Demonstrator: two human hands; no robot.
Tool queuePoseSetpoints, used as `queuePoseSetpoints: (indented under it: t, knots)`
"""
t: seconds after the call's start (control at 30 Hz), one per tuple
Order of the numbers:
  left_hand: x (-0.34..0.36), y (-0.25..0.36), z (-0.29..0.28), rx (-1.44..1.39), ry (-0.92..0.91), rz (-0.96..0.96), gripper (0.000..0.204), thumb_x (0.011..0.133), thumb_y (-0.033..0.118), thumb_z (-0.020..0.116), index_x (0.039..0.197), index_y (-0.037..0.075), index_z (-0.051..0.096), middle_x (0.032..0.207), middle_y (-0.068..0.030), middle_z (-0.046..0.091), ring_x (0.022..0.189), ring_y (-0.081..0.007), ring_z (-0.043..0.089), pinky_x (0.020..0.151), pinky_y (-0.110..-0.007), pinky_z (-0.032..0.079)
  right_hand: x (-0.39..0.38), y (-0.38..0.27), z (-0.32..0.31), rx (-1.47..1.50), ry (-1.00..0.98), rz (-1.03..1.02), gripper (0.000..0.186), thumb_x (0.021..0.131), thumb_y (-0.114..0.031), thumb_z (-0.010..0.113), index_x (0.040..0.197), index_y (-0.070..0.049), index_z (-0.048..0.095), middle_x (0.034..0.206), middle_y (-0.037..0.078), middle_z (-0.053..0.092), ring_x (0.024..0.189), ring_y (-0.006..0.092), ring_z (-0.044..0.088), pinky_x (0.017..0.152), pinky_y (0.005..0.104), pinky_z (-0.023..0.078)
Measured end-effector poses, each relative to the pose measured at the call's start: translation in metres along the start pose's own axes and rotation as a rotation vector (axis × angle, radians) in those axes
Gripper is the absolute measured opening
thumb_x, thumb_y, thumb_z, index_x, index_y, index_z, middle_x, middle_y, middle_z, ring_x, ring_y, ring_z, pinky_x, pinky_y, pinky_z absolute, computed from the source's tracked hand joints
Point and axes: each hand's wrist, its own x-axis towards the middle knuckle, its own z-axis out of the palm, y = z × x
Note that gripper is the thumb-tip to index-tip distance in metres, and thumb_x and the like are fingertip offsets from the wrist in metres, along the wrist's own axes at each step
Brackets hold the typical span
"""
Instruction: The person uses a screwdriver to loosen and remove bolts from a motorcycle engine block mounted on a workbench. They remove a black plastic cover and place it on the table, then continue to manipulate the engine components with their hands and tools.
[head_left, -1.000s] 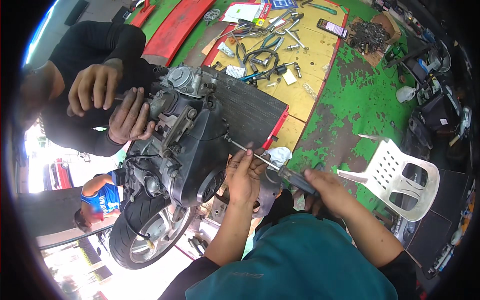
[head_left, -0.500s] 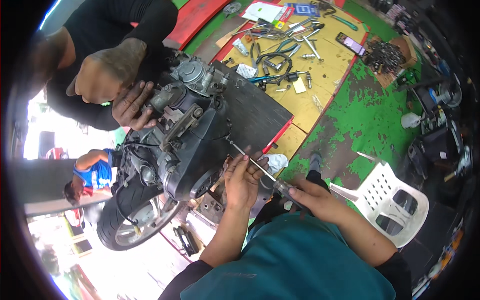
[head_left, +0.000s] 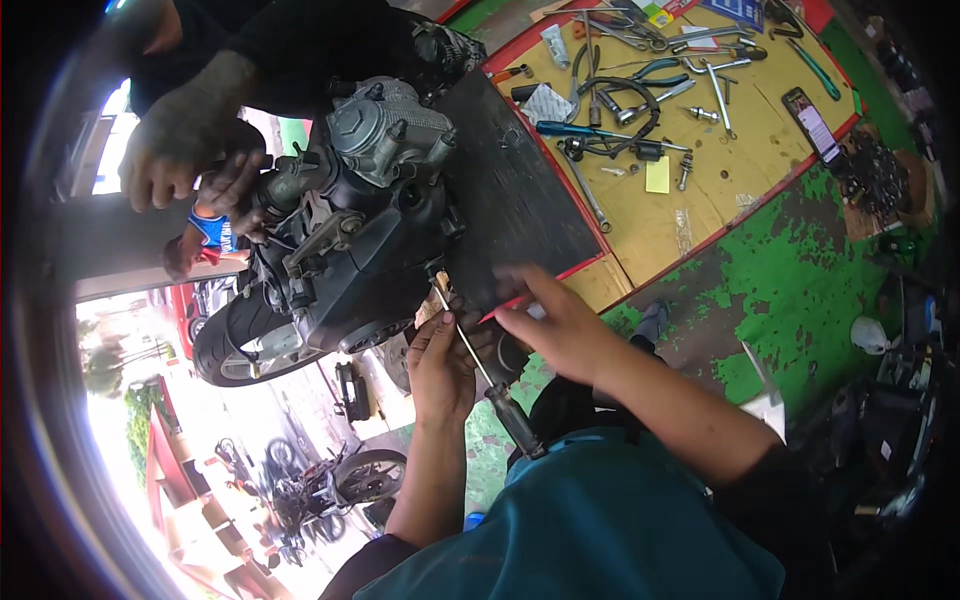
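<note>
My left hand (head_left: 443,355) is closed on the shaft of a long screwdriver (head_left: 515,420), whose dark handle hangs toward my teal-shirted body. The screwdriver's tip is at the lower right side of the black engine cover (head_left: 360,295), beside a small tan piece I cannot make out. My right hand (head_left: 535,310) is off the handle, slightly blurred, with its fingers apart and bent near the bench's red edge. At upper left, a co-worker's hands (head_left: 180,165) are on the grey metal engine top (head_left: 365,130).
A yellow bench top (head_left: 745,140) carries several wrenches, pliers and a phone (head_left: 810,125). A dark board (head_left: 510,170) lies beside it. A white chair (head_left: 765,410) is at right. A rear tyre (head_left: 215,355) is below the engine, another person (head_left: 215,240) behind it, motorcycles (head_left: 365,475) at lower left.
My right hand has let go of the screwdriver handle and moved up toward the bench. The handle has swung downward. The view has shifted, bringing motorcycles into sight.
</note>
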Motion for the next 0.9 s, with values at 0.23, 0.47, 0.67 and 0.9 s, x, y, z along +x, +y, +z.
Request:
queuePoseSetpoints:
  t: [0.23,0.47,0.67,0.9]
  knots:
    - [-0.005,-0.006,0.018,-0.07,0.005,0.034,0.025,0.106,0.012,0.052,0.13,0.008,0.057,0.1,-0.0112,0.071,0.064,-0.0125,0.053,0.051,-0.023,0.035,0.119,0.0,0.018,0.276,-0.229,-0.081,0.063,0.087,-0.008,0.059,0.148,-0.005,0.046,0.134,0.011,0.062,0.123,0.0212,0.057,0.102,0.0342,0.046]
    - [-0.004,-0.004,0.015,-0.087,0.034,0.025,0.024,0.106,0.013,0.053,0.126,0.003,0.06,0.093,-0.0068,0.068,0.063,-0.0144,0.058,0.05,-0.026,0.04,0.124,-0.007,0.036,0.692,-0.266,-0.031,0.063,0.087,-0.015,0.063,0.148,-0.01,0.048,0.136,0.006,0.061,0.126,0.0193,0.055,0.111,0.0345,0.035]
    - [-0.004,0.0,0.015,-0.036,0.073,0.027,0.03,0.105,0.015,0.057,0.131,0.0,0.06,0.09,-0.0066,0.068,0.058,-0.015,0.064,0.052,-0.03,0.05,0.119,-0.026,0.053,0.794,-0.089,-0.018,0.063,0.094,-0.04,0.07,0.145,-0.009,0.049,0.136,0.009,0.059,0.13,0.0203,0.052,0.11,0.0368,0.039]
    - [0.002,-0.005,0.012,0.052,0.093,0.076,0.028,0.104,0.015,0.058,0.127,0.001,0.061,0.086,-0.0061,0.067,0.06,-0.0141,0.065,0.052,-0.028,0.051,0.127,-0.009,0.055,0.415,0.011,-0.125,0.07,0.097,-0.062,0.059,0.141,-0.007,0.055,0.133,0.009,0.061,0.122,0.0216,0.057,0.105,0.0367,0.042]
